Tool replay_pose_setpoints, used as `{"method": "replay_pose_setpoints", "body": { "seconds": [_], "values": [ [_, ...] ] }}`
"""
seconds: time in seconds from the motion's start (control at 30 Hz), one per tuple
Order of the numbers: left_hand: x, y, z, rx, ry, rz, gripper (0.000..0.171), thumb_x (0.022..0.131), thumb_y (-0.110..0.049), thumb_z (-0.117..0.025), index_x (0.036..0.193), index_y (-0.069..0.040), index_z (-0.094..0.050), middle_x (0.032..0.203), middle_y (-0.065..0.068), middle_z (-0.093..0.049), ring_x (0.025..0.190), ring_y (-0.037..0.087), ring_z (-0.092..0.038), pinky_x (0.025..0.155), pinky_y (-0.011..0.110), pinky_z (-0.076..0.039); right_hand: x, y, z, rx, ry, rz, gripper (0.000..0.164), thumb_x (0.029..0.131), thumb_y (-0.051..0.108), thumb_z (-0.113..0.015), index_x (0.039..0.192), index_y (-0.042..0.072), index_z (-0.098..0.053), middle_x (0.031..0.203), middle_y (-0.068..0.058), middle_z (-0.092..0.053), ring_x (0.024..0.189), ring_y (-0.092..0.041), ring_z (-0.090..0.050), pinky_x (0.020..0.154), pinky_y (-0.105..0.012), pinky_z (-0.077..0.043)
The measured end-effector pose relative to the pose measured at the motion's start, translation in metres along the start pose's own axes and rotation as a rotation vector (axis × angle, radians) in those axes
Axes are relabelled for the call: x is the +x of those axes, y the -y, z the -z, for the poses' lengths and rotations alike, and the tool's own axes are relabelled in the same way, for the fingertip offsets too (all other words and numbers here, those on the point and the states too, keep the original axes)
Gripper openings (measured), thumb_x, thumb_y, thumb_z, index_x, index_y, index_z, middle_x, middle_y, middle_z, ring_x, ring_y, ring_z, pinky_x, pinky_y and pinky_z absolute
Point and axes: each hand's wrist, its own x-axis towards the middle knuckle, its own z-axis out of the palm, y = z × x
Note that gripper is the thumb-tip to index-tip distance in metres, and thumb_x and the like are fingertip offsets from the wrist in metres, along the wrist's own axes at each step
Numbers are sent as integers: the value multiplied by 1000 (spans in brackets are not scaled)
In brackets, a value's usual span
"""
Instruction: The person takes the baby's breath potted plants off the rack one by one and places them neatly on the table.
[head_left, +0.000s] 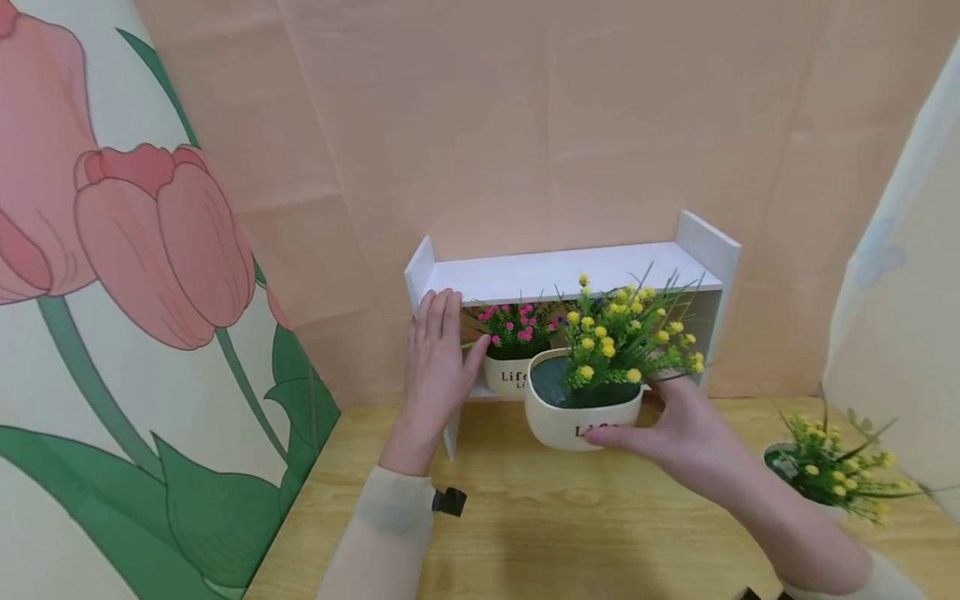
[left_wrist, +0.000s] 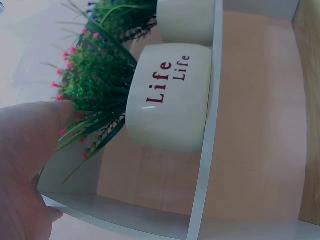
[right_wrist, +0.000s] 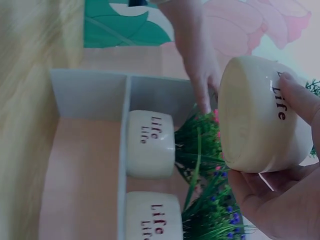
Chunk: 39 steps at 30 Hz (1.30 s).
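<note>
Right hand holds up the yellow plant, thumb on its front, before the shelf. Left hand, fingers extended, appears to rest against the shelf's end, contact partly hidden; beyond its thumb stand the pink plant and blue plant.

A white pot, marked "Life" twice in dark red, is seated on the shelf board and fitted with a pink-flowered plant. A second pot, cut off by the frame edge, is positioned just beside it. The thumb of the left hand is placed at the pink flowers; contact cannot be confirmed.
</note>
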Motion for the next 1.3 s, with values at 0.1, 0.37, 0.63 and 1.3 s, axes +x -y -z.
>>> {"method": "replay_pose_setpoints", "body": {
  "seconds": [0.1,0.37,0.63,1.3],
  "values": [
    [1,-1,2,-2,13,9,79,109,-42,-71,168,-3,-34,170,15,-36,165,37,-20,133,60,-21,-5,-7,-1,-30,3,2,96,81,35,-102,161,22,-51,151,-5,-65,129,-31,-67,105,-27,-53],
    [3,-2,4,2,48,26,81,110,-43,-69,169,-4,-31,173,14,-33,166,35,-16,135,57,-16,-18,-29,-4,-55,-8,10,95,76,32,-105,157,21,-57,148,-2,-67,130,-24,-66,104,-11,-43],
    [3,-2,3,4,31,8,81,109,-43,-71,168,-3,-32,171,16,-35,165,37,-18,134,57,-18,-32,-51,-10,-105,-26,-4,94,76,35,-105,155,17,-57,147,-7,-68,129,-34,-67,100,-9,-43],
    [2,-1,1,-23,30,21,80,109,-41,-71,167,-3,-33,171,15,-34,166,36,-18,135,55,-15,-64,-122,1,-173,-40,-105,94,77,33,-104,156,15,-56,149,-10,-65,133,-36,-65,95,-9,-45]
  ]
}}
